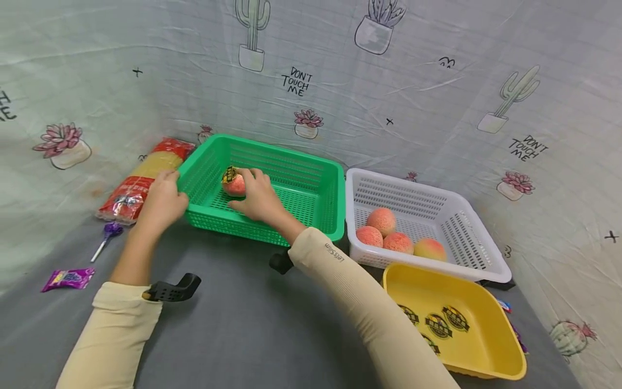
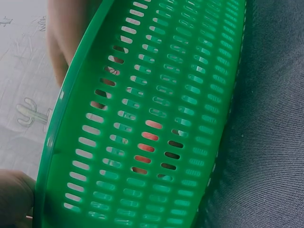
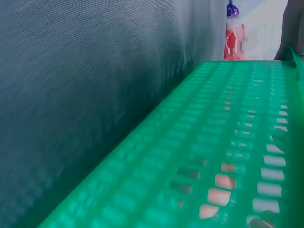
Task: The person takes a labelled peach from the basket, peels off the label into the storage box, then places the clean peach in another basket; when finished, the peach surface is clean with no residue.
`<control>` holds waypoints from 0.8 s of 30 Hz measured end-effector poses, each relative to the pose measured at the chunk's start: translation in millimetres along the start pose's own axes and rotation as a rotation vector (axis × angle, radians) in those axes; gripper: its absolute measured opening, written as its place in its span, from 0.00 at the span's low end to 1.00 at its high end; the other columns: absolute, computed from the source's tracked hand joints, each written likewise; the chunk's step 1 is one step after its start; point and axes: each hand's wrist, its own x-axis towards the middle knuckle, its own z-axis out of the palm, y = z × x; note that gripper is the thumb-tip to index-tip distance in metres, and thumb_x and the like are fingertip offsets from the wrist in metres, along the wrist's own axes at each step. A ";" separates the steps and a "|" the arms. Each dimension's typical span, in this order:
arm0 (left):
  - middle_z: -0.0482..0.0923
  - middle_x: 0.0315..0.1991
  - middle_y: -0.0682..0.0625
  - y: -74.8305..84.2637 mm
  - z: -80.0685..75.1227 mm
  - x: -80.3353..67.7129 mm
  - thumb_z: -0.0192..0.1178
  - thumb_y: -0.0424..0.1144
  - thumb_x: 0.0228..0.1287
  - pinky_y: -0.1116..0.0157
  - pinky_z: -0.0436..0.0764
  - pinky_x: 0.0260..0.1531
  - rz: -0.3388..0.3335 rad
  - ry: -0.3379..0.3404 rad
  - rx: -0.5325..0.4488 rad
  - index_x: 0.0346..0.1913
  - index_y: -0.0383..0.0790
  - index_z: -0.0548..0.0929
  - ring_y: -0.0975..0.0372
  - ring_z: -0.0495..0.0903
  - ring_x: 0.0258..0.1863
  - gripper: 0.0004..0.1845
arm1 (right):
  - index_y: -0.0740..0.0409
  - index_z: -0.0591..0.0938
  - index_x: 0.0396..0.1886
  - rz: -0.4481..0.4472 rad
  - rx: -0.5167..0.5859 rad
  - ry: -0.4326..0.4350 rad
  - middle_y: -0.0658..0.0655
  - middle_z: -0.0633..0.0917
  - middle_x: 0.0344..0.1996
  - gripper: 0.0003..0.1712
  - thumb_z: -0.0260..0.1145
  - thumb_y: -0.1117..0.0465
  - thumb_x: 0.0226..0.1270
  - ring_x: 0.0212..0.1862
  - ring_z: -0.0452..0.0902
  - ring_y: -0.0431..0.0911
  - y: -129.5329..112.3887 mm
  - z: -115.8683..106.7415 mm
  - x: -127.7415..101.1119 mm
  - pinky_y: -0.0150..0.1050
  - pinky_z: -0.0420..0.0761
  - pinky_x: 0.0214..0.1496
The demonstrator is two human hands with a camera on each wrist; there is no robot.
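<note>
My left hand (image 1: 164, 201) grips the left end of the green slotted basket (image 1: 291, 155) at its rim. Inside that basket, toward its left, my right hand (image 1: 261, 195) has its fingers over a pink peach (image 1: 234, 187) and its thumb low beside it. A black and gold sticker (image 1: 229, 174) shows on the peach's upper left. In the left wrist view, the peach (image 2: 146, 147) appears only as red patches through the slots of the basket wall. The right wrist view is mostly filled by the basket's outer side (image 3: 190, 123).
A white basket (image 1: 413, 181) with several peaches (image 1: 398, 243) stands right of the green one. Before it sits a yellow tray (image 1: 486, 324) holding several stickers (image 1: 439, 326). On the left lie a red and yellow packet (image 1: 127, 194), a purple lollipop (image 1: 113, 229) and a purple wrapped candy (image 1: 69, 279).
</note>
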 end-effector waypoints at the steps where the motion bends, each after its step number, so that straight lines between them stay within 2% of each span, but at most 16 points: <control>1: 0.49 0.65 0.21 0.0 0.1 0.0 0.41 0.23 0.58 0.37 0.54 0.59 0.000 0.001 -0.002 0.64 0.11 0.52 0.32 0.48 0.65 0.31 | 0.52 0.61 0.72 0.014 0.005 0.012 0.57 0.62 0.67 0.42 0.68 0.50 0.61 0.66 0.58 0.50 -2.0 3.3 4.7 0.42 0.72 0.55; 6: 0.51 0.64 0.22 0.7 0.1 -0.5 0.42 0.23 0.57 0.38 0.55 0.59 0.000 0.017 0.004 0.63 0.11 0.55 0.32 0.51 0.64 0.30 | 0.53 0.63 0.70 0.092 0.017 0.040 0.57 0.65 0.64 0.40 0.68 0.50 0.61 0.62 0.62 0.49 -6.7 16.5 25.4 0.39 0.75 0.47; 12: 0.50 0.65 0.23 2.1 0.1 0.7 0.42 0.23 0.58 0.39 0.56 0.60 -0.021 -0.010 0.005 0.65 0.13 0.53 0.33 0.50 0.65 0.30 | 0.54 0.58 0.73 0.125 0.091 -0.005 0.58 0.59 0.69 0.44 0.69 0.57 0.61 0.67 0.55 0.53 3.0 25.5 44.6 0.41 0.72 0.55; 18: 0.50 0.66 0.23 2.9 -0.5 0.5 0.43 0.24 0.59 0.40 0.56 0.60 -0.026 -0.011 0.009 0.65 0.13 0.53 0.34 0.51 0.65 0.30 | 0.56 0.51 0.75 0.119 0.116 -0.082 0.58 0.52 0.73 0.49 0.70 0.60 0.60 0.72 0.46 0.53 12.5 29.9 52.5 0.45 0.63 0.65; 21: 0.50 0.66 0.24 2.6 -1.4 -0.6 0.43 0.24 0.59 0.40 0.56 0.60 -0.030 -0.009 0.010 0.65 0.13 0.54 0.34 0.51 0.65 0.30 | 0.56 0.49 0.75 0.119 0.102 -0.100 0.58 0.52 0.73 0.51 0.70 0.59 0.59 0.72 0.46 0.53 13.5 31.7 53.9 0.45 0.63 0.65; 24: 0.50 0.66 0.24 2.0 -2.4 -1.7 0.44 0.24 0.59 0.40 0.55 0.61 -0.032 -0.006 0.011 0.65 0.13 0.54 0.34 0.51 0.65 0.30 | 0.53 0.49 0.76 0.131 0.061 -0.085 0.58 0.54 0.71 0.52 0.71 0.58 0.59 0.70 0.50 0.54 12.4 33.5 54.0 0.44 0.67 0.62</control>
